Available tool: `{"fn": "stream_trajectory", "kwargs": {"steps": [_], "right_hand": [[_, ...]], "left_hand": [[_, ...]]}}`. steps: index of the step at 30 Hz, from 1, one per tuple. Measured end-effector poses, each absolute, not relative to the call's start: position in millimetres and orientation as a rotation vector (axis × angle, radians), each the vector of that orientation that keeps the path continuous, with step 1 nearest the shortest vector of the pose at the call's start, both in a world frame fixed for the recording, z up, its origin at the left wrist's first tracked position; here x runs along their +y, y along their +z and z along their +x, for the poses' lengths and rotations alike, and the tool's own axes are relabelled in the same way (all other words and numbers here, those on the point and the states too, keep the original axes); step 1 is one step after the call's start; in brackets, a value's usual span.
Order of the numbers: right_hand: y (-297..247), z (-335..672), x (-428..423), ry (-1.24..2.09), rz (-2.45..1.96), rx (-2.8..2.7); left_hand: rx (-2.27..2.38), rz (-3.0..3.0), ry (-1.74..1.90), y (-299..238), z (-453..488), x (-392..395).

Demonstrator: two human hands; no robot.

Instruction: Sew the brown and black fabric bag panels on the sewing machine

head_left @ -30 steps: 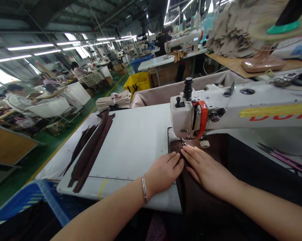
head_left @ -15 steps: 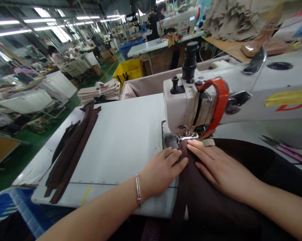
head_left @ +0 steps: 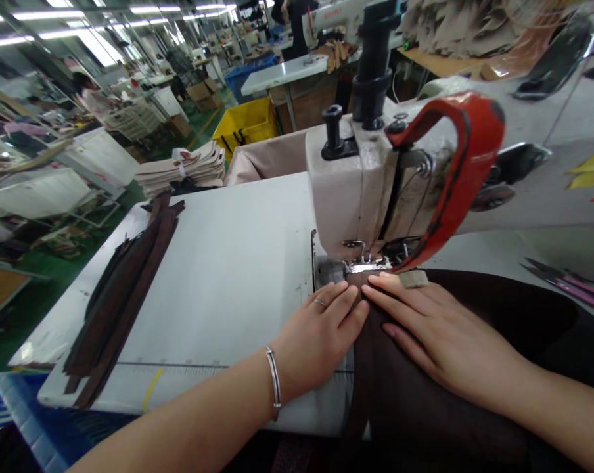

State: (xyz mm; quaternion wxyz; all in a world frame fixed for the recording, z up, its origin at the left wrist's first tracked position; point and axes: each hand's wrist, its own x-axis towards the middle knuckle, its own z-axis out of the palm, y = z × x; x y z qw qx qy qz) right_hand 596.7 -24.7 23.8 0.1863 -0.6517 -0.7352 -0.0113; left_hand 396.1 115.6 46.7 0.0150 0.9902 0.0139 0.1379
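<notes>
A dark brown fabric panel [head_left: 425, 420] lies under the needle area of a white sewing machine [head_left: 346, 190], with a narrow brown strip [head_left: 363, 374] running along its left edge. My left hand [head_left: 321, 328], wearing a ring and a silver bangle, is closed on the strip's edge just in front of the presser foot [head_left: 368, 266]. Flat on the panel, fingers stretched toward the foot, rests my right hand [head_left: 435, 328]; it is open. A small beige block [head_left: 414, 279] sits by its fingers. The undersides of both hands' fingers are hidden.
Dark brown strips [head_left: 124, 302] lie in a bundle on the left of the white table [head_left: 228, 263]. Scissors [head_left: 568, 286] lie at right. A red curved guard [head_left: 467, 157] juts from the machine head. A blue crate [head_left: 25, 420] stands lower left, stacked beige pieces [head_left: 183, 167] behind.
The view has moved nearer the machine, so its head looks larger. Both hands keep almost the same place on the brown fabric, close to the presser foot. The strip's near end has shifted slightly.
</notes>
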Motion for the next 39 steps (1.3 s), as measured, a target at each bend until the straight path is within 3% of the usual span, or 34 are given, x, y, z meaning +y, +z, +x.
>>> {"fn": "stream_trajectory", "kwargs": {"steps": [39], "right_hand": [[29.5,611.6,-1.4,0.041,-1.777,-2.25]], "left_hand": [[0.17,3.032,0.358,46.1,401.2,115.2]]}}
